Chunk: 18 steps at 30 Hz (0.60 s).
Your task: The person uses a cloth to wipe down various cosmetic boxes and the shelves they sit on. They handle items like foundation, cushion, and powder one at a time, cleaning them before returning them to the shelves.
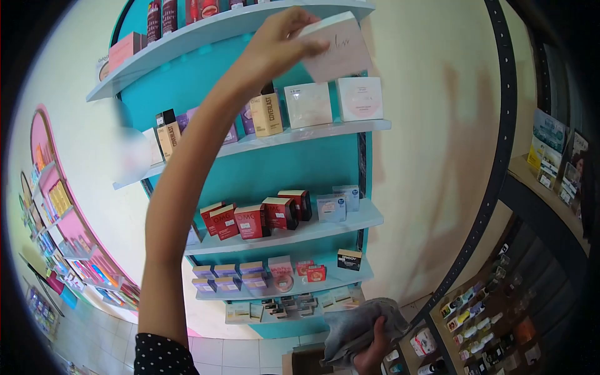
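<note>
Figure: Your left hand (281, 39) lifts a pale box (337, 47) at the teal shelf unit (262, 169) while your right hand (369, 350) grips a grey cloth (359, 331).

From the left of the teal shelf unit, your raised left arm ends in fingers pinched shut on the pale box, held tilted just under the top shelf and above the second shelf. That box is off its shelf and not yet set back; two square boxes (334, 103) stand below it. Lower shelves hold red boxes (256, 215) and lilac boxes (228, 275) in rows. Below the unit, your right hand closes around the bunched grey cloth, so wiping seems partway done.
</note>
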Available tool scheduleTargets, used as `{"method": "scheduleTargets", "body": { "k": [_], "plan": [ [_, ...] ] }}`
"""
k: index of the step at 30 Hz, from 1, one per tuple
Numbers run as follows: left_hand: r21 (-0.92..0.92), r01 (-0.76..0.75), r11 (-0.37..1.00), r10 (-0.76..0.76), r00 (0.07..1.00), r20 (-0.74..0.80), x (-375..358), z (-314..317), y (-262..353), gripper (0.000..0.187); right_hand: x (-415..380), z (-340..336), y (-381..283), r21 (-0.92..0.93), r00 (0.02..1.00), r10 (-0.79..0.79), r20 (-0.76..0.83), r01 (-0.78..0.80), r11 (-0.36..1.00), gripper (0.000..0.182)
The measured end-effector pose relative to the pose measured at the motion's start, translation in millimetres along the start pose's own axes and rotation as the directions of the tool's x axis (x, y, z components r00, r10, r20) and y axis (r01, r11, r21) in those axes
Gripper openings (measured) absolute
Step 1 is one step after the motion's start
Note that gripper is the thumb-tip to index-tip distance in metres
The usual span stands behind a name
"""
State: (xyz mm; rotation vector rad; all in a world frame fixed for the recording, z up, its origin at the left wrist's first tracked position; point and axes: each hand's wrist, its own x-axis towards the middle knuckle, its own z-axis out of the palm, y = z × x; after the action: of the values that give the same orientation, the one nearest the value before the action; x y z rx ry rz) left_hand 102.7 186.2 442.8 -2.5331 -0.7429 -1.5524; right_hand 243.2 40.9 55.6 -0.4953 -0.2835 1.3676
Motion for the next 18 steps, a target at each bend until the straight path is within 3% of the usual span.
{"method": "scheduleTargets", "body": {
  "k": [1,3,6,8,10,12,16,18],
  "plan": [
    [0.033,-0.008,0.999,0.009,1.000,-0.008,21.6,2.9,-11.8,0.024,4.5,-6.9,5.3,-0.012,1.000,-0.016,-0.007,0.016,1.000,0.045],
    [0.434,-0.100,0.895,0.115,0.993,-0.009,52.6,9.6,-49.8,0.039,8.6,-14.8,8.1,-0.020,0.999,-0.032,-0.011,0.032,0.999,0.044],
    [0.482,-0.024,0.876,0.021,1.000,0.012,68.7,14.1,-69.8,0.043,14.4,-26.6,6.6,0.038,0.998,-0.060,-0.020,0.060,0.997,0.044],
    [0.536,0.019,0.844,-0.035,0.999,0.020,75.7,17.6,-78.2,0.042,22.3,-40.5,1.6,-0.039,0.999,0.050,0.007,-0.049,0.998,0.036],
    [0.586,0.061,0.808,-0.092,0.995,0.023,83.3,20.2,-83.5,0.042,26.7,-41.8,2.6,-0.042,1.000,0.029,-0.012,-0.029,0.999,0.035],
    [0.626,0.171,0.761,-0.274,0.959,0.070,89.5,22.5,-87.5,0.042,28.4,-41.7,2.7,-0.063,0.998,-0.009,-0.057,0.005,0.998,0.033],
    [0.675,0.252,0.694,-0.443,0.888,0.125,94.0,27.1,-95.1,0.040,26.9,-35.6,0.3,-0.056,0.993,-0.038,-0.110,0.032,0.998,0.033],
    [0.651,0.368,0.663,-0.559,0.823,0.104,91.8,28.4,-97.9,0.040,23.7,-23.6,-4.1,0.005,0.993,-0.029,-0.116,0.030,1.000,0.038]
  ]
}}
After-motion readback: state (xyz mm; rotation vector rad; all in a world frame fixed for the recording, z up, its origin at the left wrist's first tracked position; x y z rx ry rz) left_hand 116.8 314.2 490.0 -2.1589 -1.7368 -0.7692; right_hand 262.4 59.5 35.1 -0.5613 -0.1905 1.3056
